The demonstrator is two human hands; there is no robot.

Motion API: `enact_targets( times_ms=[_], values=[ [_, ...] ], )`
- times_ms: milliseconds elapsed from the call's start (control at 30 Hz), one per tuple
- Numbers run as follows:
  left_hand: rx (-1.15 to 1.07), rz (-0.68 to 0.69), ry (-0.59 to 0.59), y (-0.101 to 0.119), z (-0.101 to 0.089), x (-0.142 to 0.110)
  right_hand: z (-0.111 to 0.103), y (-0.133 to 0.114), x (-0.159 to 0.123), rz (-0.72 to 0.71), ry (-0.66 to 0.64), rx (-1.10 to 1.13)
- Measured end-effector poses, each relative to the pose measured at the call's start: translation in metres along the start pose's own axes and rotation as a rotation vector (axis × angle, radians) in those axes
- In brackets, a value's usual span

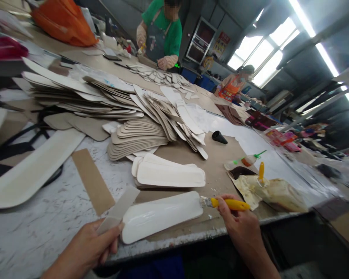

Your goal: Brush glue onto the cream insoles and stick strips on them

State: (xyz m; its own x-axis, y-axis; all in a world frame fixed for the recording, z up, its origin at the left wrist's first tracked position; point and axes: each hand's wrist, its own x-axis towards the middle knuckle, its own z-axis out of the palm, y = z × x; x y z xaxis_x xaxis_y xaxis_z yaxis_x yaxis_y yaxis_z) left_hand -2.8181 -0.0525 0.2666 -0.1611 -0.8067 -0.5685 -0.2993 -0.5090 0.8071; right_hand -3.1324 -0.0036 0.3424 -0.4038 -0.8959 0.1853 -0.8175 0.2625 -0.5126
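My right hand (242, 228) grips a yellow-handled brush (225, 203) whose bristles touch the right end of a glossy white insole-shaped piece (161, 215) lying on brown paper at the table's near edge. My left hand (88, 248) pinches a narrow grey strip (119, 209) that angles up from my fingers, beside the left end of that white piece. A small stack of white pieces (170, 174) lies just beyond it.
Large fanned piles of beige cut pieces (142, 135) cover the table's middle and left. A glue-smeared container (279, 193) with a second yellow brush, a squeeze bottle (246, 159) and a black cone (219, 136) sit at right. A person in green (163, 33) works at the far end.
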Motion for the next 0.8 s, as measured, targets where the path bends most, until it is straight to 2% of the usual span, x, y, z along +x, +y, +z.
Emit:
enact_targets(
  times_ms=[67, 100, 167, 300, 367, 433, 500, 567, 667, 800],
  values=[
    [-0.005, 0.047, 0.058, 0.006, -0.003, -0.005, -0.005, -0.009, -0.002, -0.028, 0.057, -0.007],
    [-0.019, 0.06, 0.048, 0.009, -0.005, -0.009, -0.005, -0.015, -0.003, -0.052, 0.067, 0.025],
    [-0.077, 0.065, -0.054, 0.014, -0.006, -0.016, -0.001, -0.034, -0.007, -0.106, 0.004, 0.156],
    [-0.189, 0.058, -0.299, 0.021, 0.002, -0.029, 0.028, -0.082, -0.021, -0.075, -0.307, 0.486],
    [-0.218, 0.053, -0.367, 0.023, 0.008, -0.035, 0.049, -0.101, -0.029, -0.067, -0.515, 0.67],
    [-0.256, 0.024, -0.409, 0.025, 0.015, -0.04, 0.066, -0.113, -0.035, -0.034, -0.624, 0.794],
    [-0.319, -0.014, -0.4, 0.024, 0.021, -0.042, 0.075, -0.118, -0.039, -0.003, -0.617, 0.834],
    [-0.399, -0.031, -0.337, 0.022, 0.026, -0.042, 0.077, -0.118, -0.041, -0.021, -0.542, 0.817],
    [-0.51, 0.014, -0.241, 0.019, 0.03, -0.041, 0.078, -0.116, -0.044, -0.083, -0.413, 0.768],
    [-0.542, 0.094, -0.243, 0.018, 0.035, -0.041, 0.089, -0.11, -0.049, -0.098, -0.263, 0.756]
  ],
)
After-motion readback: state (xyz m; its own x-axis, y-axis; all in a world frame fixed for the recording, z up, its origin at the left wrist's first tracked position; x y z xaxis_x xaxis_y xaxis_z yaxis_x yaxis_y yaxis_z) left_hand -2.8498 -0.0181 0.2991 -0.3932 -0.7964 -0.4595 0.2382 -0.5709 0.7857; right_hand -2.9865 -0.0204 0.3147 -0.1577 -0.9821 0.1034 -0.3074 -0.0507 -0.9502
